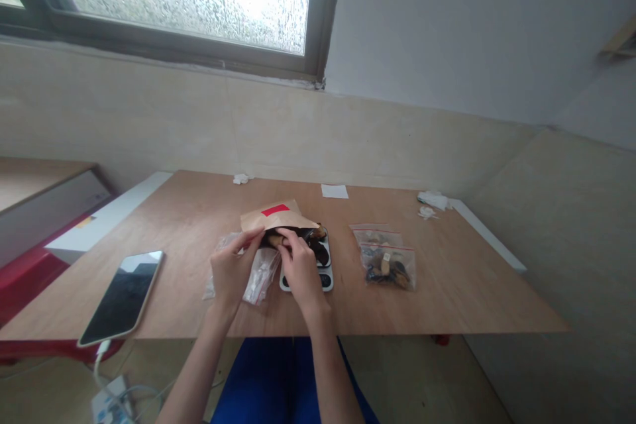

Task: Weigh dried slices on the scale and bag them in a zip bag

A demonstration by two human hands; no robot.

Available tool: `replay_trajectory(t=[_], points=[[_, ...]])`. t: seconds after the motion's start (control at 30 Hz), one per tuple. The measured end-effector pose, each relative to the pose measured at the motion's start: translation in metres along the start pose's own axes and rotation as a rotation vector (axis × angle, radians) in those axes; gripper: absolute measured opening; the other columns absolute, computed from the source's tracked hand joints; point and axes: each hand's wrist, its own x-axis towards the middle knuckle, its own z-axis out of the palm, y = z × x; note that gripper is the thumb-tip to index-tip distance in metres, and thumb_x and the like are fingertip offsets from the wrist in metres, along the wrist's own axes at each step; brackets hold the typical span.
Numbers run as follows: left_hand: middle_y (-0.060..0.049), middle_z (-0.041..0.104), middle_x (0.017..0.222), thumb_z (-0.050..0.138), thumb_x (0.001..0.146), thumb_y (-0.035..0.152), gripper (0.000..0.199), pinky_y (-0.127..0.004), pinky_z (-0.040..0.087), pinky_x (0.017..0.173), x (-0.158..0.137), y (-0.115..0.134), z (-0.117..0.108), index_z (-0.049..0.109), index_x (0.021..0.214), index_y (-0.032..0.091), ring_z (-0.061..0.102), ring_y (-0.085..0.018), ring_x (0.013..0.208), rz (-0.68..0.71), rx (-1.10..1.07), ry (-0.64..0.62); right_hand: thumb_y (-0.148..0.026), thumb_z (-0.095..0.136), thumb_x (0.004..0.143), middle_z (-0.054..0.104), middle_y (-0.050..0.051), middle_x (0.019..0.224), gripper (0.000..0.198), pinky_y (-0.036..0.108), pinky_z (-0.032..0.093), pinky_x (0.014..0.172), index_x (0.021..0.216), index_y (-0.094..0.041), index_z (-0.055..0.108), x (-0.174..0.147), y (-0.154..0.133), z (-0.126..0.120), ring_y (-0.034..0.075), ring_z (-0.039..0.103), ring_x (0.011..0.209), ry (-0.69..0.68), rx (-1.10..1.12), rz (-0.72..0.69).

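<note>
At the white scale's [326, 281] far left, the paper bag [278, 217] is pinched open by the left hand [232, 270] and apparently reached into by the right hand [301, 270], whose grasp cannot be told, so steadiness is called for.

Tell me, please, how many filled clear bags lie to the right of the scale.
2, both right of the scale: the front bag, nearer the camera, and the rear bag, partly covered by it. Another could be hidden beneath.
</note>
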Motion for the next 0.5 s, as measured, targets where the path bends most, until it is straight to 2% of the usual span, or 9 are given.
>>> replay_trajectory(t=[0.13,0.3,0.37,0.4,0.5], points=[[0.0,0.073,0.085,0.057,0.079,0.041,0.022,-0.027,0.049,0.069,0.013,0.009,0.002,0.07,0.088,0.026,0.068,-0.019,0.077,0.0,0.021,0.014,-0.02,0.051,0.085,0.07,0.002,0.089,0.027,0.026,0.052,0.076,0.113,-0.022,0.054,-0.003,0.001,-0.021,0.016,0.066,0.083,0.089,0.267,0.06],[-0.002,0.071,0.077,0.054,0.08,0.046,0.028,-0.03,0.049,0.071,0.051,0.014,0.01,0.068,0.091,0.025,0.068,-0.021,0.076,-0.057,0.1,0.095,-0.026,0.053,0.084,0.069,0.007,0.096,0.02,0.028,0.052,0.079,0.101,-0.018,0.058,-0.013,0.021,-0.036,0.018,0.066,0.089,0.139,0.401,0.157],[-0.005,0.07,0.086,0.047,0.083,0.048,0.033,-0.033,0.048,0.078,0.071,0.011,0.015,0.065,0.093,0.022,0.066,-0.022,0.085,-0.079,0.104,0.164,-0.029,0.054,0.083,0.068,0.008,0.095,0.022,0.031,0.052,0.081,0.1,-0.017,0.058,-0.018,0.034,-0.04,0.018,0.065,0.089,0.186,0.418,0.202],[-0.008,0.068,0.097,0.039,0.087,0.046,0.037,-0.034,0.047,0.083,0.08,0.01,0.017,0.062,0.1,0.019,0.064,-0.023,0.094,-0.1,0.075,0.187,-0.03,0.055,0.083,0.068,0.009,0.095,0.024,0.031,0.052,0.081,0.101,-0.016,0.058,-0.02,0.041,-0.041,0.018,0.065,0.088,0.219,0.423,0.227],[-0.02,0.048,0.129,0.025,0.093,0.041,0.046,-0.038,0.04,0.096,0.092,0.005,0.022,0.038,0.126,0.012,0.05,-0.024,0.119,-0.135,-0.037,0.228,-0.036,0.055,0.081,0.067,0.009,0.089,0.03,0.032,0.053,0.075,0.102,-0.015,0.057,-0.026,0.064,-0.043,0.018,0.064,0.081,0.319,0.444,0.306]])
